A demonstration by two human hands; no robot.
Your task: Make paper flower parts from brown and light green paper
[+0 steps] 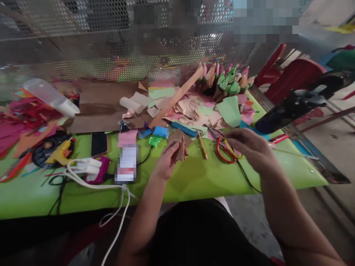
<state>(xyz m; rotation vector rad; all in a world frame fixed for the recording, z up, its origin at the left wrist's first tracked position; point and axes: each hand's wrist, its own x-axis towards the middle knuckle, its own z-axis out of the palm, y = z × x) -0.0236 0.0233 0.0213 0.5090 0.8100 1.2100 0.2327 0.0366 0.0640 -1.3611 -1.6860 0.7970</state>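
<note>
holding a piece of folded brown paper (181, 150), the left hand (168, 154) is over the green surface (194, 183), near its front. the fingers are closed on the paper, which comes to a point at the top. the right hand (251, 146) is at the scissors (226, 161) with red and yellow handles. its fingers bend over by the yellow handle — i cannot tell if they grip it or only touch it.

between the hands lies a thin wooden stick (202, 147), with a blue box cutter (184, 129) just behind it. farther back, a long tan paper strip (177, 98) lies across the paper scraps (191, 107), and a bunch of pink and green paper shapes (231, 82) is near the metal screen (172, 46). a dark bottle (287, 109) is on the right side. over on the left are a yellow glue gun (61, 153), a black phone (99, 144) and a pink plug block (97, 176) — white cords (95, 186) run from it.
</note>
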